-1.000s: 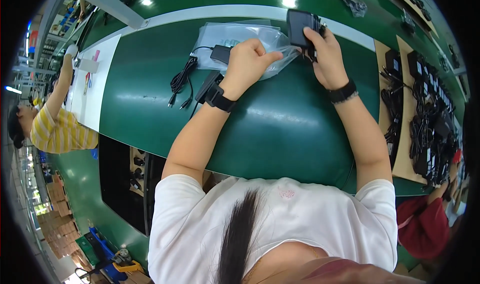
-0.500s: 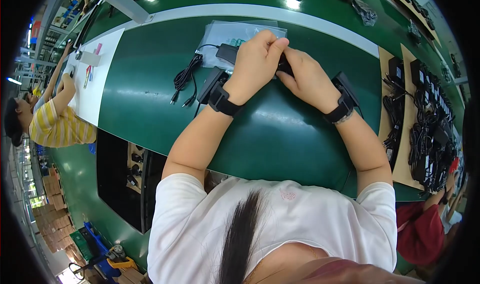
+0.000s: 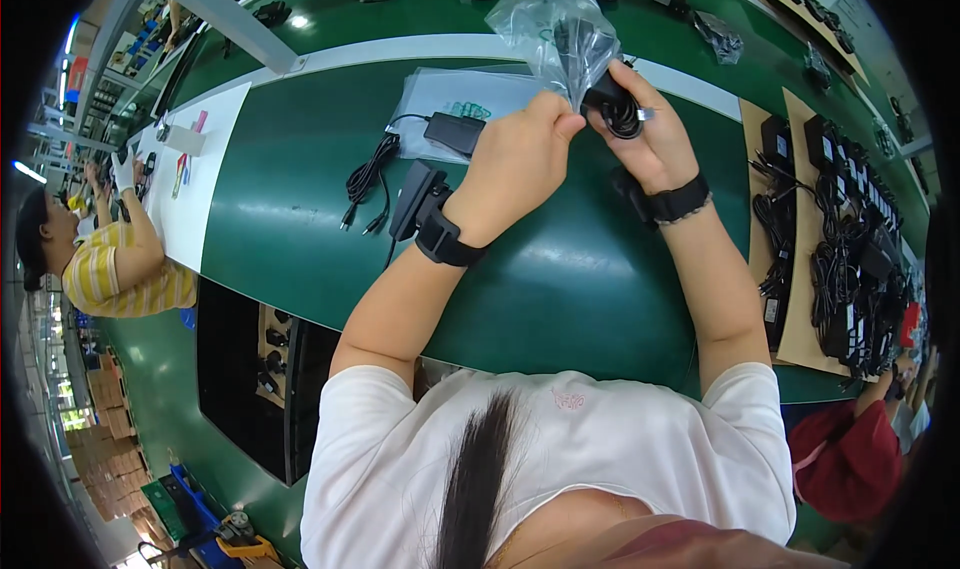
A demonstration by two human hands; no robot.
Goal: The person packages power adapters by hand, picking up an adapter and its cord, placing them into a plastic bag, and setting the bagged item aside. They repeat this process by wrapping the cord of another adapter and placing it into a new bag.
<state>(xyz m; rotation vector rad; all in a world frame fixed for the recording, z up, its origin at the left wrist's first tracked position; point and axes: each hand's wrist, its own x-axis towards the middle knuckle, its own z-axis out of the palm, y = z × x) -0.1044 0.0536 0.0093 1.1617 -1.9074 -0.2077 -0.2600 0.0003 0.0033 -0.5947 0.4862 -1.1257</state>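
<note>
Two hands work above a broad green conveyor table [image 3: 300, 219]. Brown cardboard sheets [image 3: 800, 339] loaded with black power adapters and cables run along my right, and a flat stack of clear plastic bags [image 3: 440, 94] lies ahead with a black adapter and coiled cord [image 3: 455, 132] on it. I judge the step in hand to be bagging: a clear crinkled plastic bag [image 3: 555, 19] stands raised at the top centre, gathered at its mouth over a black coiled cable bundle [image 3: 615, 109]. My left hand [image 3: 515, 164] is closed, pinching the bag's neck. My right hand [image 3: 650, 139] curls around the bundle, gripping it just beside the bag. Next calls for feeding the bundle fully in while the mouth is held open. Both forearms reach forward, wrists banded in black.
</note>
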